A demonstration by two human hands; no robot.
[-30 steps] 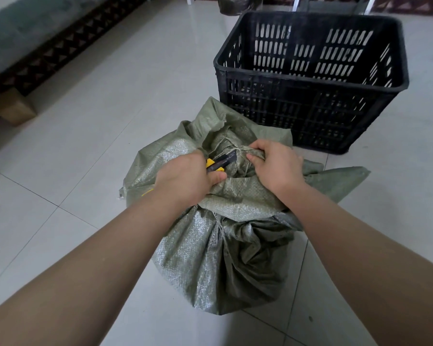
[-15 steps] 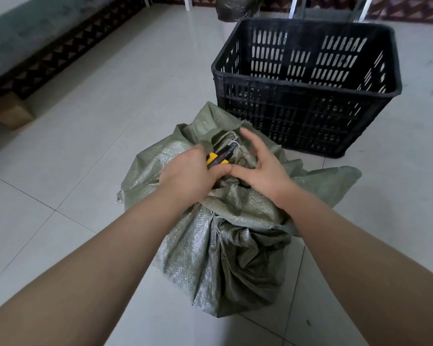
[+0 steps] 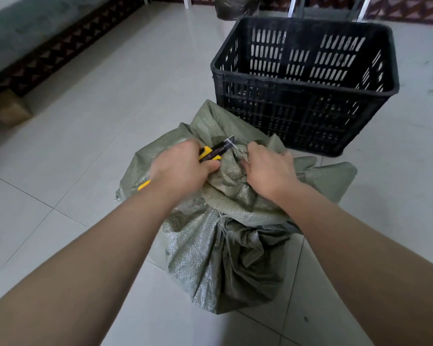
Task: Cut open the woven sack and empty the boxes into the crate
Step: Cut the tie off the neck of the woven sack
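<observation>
A green woven sack (image 3: 218, 258) stands on the tiled floor, its neck bunched and tied at the top. My left hand (image 3: 183, 168) is shut on a yellow and black utility knife (image 3: 214, 152), whose blade tip points up and right at the tied neck. My right hand (image 3: 268, 168) grips the gathered sack fabric just right of the blade. A black slotted plastic crate (image 3: 305, 83) stands directly behind the sack, and its inside looks bare. The boxes are hidden inside the sack.
A dark bag (image 3: 233, 7) and white metal legs (image 3: 293, 6) stand behind the crate. A long dark patterned base (image 3: 55, 51) runs along the left, with a wooden block (image 3: 9, 111) under it. Pale floor tiles (image 3: 110, 96) surround the sack.
My right hand went from gripping the neck to fingers spread, then closed on the fabric again. The knife blade has pushed farther up toward the tie.
</observation>
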